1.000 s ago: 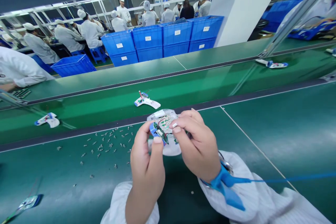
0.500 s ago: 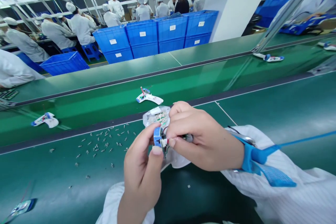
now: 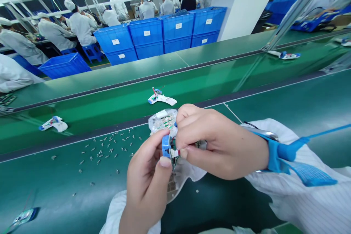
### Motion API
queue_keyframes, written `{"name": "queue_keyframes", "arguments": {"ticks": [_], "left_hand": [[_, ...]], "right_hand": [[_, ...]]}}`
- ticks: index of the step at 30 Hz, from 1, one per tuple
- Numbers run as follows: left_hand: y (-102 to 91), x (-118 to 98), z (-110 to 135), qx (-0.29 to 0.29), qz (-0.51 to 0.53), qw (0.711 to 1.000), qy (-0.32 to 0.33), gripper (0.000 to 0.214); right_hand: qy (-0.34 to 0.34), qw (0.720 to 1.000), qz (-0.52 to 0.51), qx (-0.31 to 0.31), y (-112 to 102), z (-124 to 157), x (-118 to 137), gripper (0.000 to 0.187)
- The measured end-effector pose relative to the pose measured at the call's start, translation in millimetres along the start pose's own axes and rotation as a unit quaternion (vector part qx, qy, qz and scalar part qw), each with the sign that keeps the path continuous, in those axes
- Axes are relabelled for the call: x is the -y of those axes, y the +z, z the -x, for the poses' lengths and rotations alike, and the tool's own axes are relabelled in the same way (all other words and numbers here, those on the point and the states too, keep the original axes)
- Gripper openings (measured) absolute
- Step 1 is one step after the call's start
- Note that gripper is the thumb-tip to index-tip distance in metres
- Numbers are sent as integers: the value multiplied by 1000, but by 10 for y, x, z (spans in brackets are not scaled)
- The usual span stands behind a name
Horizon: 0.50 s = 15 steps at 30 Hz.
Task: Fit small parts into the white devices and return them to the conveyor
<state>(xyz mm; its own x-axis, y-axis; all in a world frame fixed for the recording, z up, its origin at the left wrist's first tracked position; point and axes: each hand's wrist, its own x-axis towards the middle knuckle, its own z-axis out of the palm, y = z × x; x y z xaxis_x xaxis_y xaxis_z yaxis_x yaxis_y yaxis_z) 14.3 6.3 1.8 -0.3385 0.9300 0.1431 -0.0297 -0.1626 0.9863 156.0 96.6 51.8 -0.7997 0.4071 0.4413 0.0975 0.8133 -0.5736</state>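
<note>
Both my hands hold a small white plastic housing (image 3: 161, 121) with a green circuit board, wires and a blue part (image 3: 166, 146) inside it, just above the green work mat (image 3: 55, 186). My left hand (image 3: 148, 182) grips it from below, thumb pressed on the blue part. My right hand (image 3: 216, 142) pinches the wiring and a small metal piece next to that blue part. A blue antistatic strap (image 3: 276, 151) circles my right wrist, its cord running off to the right.
Several small screws (image 3: 106, 148) lie scattered on the mat to the left. Similar white-and-blue assemblies (image 3: 161, 98) (image 3: 54, 123) (image 3: 285, 55) rest on the green conveyor belt beyond. A loose board (image 3: 23, 217) lies at lower left. Blue crates (image 3: 161, 36) and several seated workers in white fill the background.
The housing has tilted more upright in my hands. My right hand has slid down over the blue part and turned so the wrist points right. The assembly on the belt has drifted right.
</note>
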Motion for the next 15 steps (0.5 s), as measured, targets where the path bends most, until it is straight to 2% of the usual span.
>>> {"name": "queue_keyframes", "arguments": {"ticks": [3,5,11,15], "left_hand": [[-31,11,-2,19,-22,999,17,28],[-70,24,-6,50,-74,995,54,27],[-111,23,-15,84,-275,938,195,36],[-88,35,-12,99,-303,924,211,39]], "right_hand": [[-4,1000,9,-4,5,7,2,28],[-2,1000,18,-5,8,14,4,29],[6,999,44,4,11,24,19,27],[12,996,87,-2,17,33,45,26]]}}
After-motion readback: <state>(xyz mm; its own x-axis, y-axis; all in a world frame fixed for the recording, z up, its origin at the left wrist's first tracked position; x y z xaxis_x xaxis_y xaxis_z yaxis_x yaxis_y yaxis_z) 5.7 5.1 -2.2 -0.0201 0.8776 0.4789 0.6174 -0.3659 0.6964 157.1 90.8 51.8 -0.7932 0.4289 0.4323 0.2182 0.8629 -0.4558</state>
